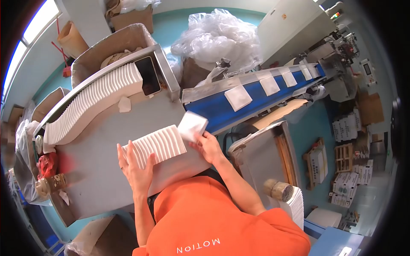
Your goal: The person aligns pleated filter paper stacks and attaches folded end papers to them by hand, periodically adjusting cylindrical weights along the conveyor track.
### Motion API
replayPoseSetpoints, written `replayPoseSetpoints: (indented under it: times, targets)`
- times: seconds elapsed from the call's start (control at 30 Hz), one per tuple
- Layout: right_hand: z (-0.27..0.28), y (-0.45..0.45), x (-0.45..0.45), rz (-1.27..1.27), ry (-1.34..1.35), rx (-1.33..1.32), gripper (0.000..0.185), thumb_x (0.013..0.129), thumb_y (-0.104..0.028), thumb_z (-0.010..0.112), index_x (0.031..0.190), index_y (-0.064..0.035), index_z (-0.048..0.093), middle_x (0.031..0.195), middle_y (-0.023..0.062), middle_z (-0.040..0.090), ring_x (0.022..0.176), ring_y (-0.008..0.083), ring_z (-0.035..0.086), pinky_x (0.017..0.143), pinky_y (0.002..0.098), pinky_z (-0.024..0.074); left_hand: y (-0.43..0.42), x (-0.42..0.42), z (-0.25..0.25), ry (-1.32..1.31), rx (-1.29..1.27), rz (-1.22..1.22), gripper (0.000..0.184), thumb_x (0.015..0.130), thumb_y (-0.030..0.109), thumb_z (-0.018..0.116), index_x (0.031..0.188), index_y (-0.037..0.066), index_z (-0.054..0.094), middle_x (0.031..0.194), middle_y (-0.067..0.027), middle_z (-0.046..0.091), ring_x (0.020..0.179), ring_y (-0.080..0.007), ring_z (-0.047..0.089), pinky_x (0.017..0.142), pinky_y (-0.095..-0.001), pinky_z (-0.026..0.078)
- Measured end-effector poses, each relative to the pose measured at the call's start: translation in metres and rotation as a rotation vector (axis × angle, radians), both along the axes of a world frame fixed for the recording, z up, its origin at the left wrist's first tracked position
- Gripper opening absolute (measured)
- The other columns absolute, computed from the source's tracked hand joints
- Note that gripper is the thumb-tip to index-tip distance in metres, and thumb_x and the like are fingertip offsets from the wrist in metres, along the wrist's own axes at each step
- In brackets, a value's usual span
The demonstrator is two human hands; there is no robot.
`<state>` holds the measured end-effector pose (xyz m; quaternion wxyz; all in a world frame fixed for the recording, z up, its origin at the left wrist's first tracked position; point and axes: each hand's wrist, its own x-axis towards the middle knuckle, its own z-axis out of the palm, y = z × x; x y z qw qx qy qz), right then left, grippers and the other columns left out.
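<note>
On the metal table (102, 179), my left hand (139, 173) cups the left end of a short row of folded white napkins (161, 145), which stand on edge. Its fingers lie along the far side and the thumb presses the near side. My right hand (208, 147) pinches a folded white napkin (191, 124), slightly blurred, just beyond the row's right end. A longer curved row of napkins (94, 102) lines the table's back edge. Flat napkins (237, 98) lie spaced out on the blue conveyor belt (213, 109) to the right.
A dark-screened phone (147, 76) lies by the long row's right end. One small white piece (124, 104) rests in front of that row. Tape rolls (50, 183) and a red bag (47, 165) sit at the table's left. Right of me stands a cart (260, 155).
</note>
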<state>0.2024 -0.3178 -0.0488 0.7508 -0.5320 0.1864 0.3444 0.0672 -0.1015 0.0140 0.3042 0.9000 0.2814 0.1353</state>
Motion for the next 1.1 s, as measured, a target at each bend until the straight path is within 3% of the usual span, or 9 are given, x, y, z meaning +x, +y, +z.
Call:
replayPoseSetpoints:
  times: [0.07,0.2,0.37,0.53,0.67,0.8,0.9,0.97,1.1]
  targets:
    - [-0.002,-0.001,0.005,-0.147,-0.014,0.010,0.040,0.100,-0.031,0.061,0.128,-0.0033,0.052,0.105,0.0092,0.063,0.095,0.0196,0.064,0.083,0.0295,0.0533,-0.002,-0.001,0.000,0.009,-0.002,-0.022,0.078,0.084,0.037,0.077,0.149,0.012,0.041,0.159,-0.0217,0.021,0.146,-0.0388,0.024,0.115,-0.0499,0.029]
    - [0.042,0.030,-0.016,0.417,-0.509,-0.404,0.047,0.101,-0.034,0.059,0.129,0.0029,0.056,0.118,0.0107,0.065,0.107,0.0128,0.058,0.093,0.0279,0.0468,-0.011,0.004,0.005,0.016,-0.015,-0.070,0.079,0.083,0.037,0.077,0.149,0.012,0.041,0.159,-0.0217,0.021,0.146,-0.0391,0.024,0.115,-0.0501,0.029]
    - [0.001,0.021,-0.014,0.183,0.110,0.111,0.043,0.101,-0.031,0.057,0.132,-0.0014,0.056,0.121,0.0088,0.063,0.105,0.0158,0.061,0.094,0.0318,0.0481,-0.009,0.004,0.004,0.015,0.011,-0.011,0.078,0.084,0.039,0.076,0.148,0.012,0.041,0.159,-0.0232,0.020,0.146,-0.0403,0.024,0.115,-0.0507,0.028]
    - [0.002,-0.010,-0.011,0.372,0.086,0.005,0.038,0.099,-0.024,0.061,0.131,-0.0036,0.054,0.113,0.0071,0.064,0.097,0.0170,0.063,0.081,0.0281,0.0530,-0.006,0.002,0.002,0.018,0.025,-0.007,0.078,0.085,0.041,0.076,0.148,0.012,0.041,0.159,-0.0240,0.020,0.146,-0.0408,0.024,0.115,-0.0510,0.028]
    - [-0.006,-0.007,0.002,-0.145,0.080,0.140,0.040,0.099,-0.028,0.061,0.125,0.0021,0.056,0.111,0.0095,0.064,0.101,0.0186,0.063,0.083,0.0280,0.0530,-0.010,0.003,0.003,-0.004,-0.023,-0.028,0.080,0.082,0.039,0.078,0.148,0.011,0.041,0.159,-0.0243,0.019,0.144,-0.0417,0.025,0.114,-0.0517,0.028]
    - [0.023,0.028,-0.014,0.276,-0.436,-0.293,0.051,0.100,-0.041,0.058,0.122,0.0041,0.060,0.110,0.0105,0.065,0.100,0.0174,0.060,0.089,0.0297,0.0476,-0.015,0.005,0.002,-0.010,-0.028,-0.067,0.081,0.080,0.037,0.080,0.148,0.011,0.042,0.158,-0.0255,0.019,0.144,-0.0424,0.025,0.113,-0.0522,0.028]
    - [0.030,0.041,-0.016,0.453,-0.460,-0.410,0.052,0.100,-0.042,0.059,0.128,0.0014,0.058,0.112,0.0075,0.065,0.099,0.0129,0.057,0.087,0.0257,0.0469,-0.017,0.006,0.002,0.018,-0.002,-0.058,0.085,0.080,0.036,0.080,0.150,0.011,0.038,0.159,-0.0260,0.018,0.143,-0.0427,0.025,0.113,-0.0519,0.029]
    - [0.013,0.042,-0.010,0.173,-0.082,0.024,0.047,0.100,-0.038,0.060,0.124,0.0030,0.060,0.111,0.0068,0.066,0.099,0.0136,0.060,0.087,0.0286,0.0488,-0.016,0.005,0.006,-0.009,-0.025,-0.020,0.088,0.081,0.036,0.080,0.151,0.010,0.034,0.159,-0.0263,0.016,0.141,-0.0422,0.029,0.112,-0.0509,0.031]
    - [-0.006,0.018,-0.006,0.182,0.102,0.083,0.042,0.099,-0.037,0.060,0.122,-0.0018,0.061,0.108,0.0042,0.066,0.094,0.0154,0.061,0.081,0.0295,0.0474,-0.002,-0.001,0.001,-0.195,-0.259,0.156,0.089,0.085,0.038,0.077,0.154,0.008,0.028,0.160,-0.0231,0.012,0.137,-0.0394,0.037,0.109,-0.0482,0.037]
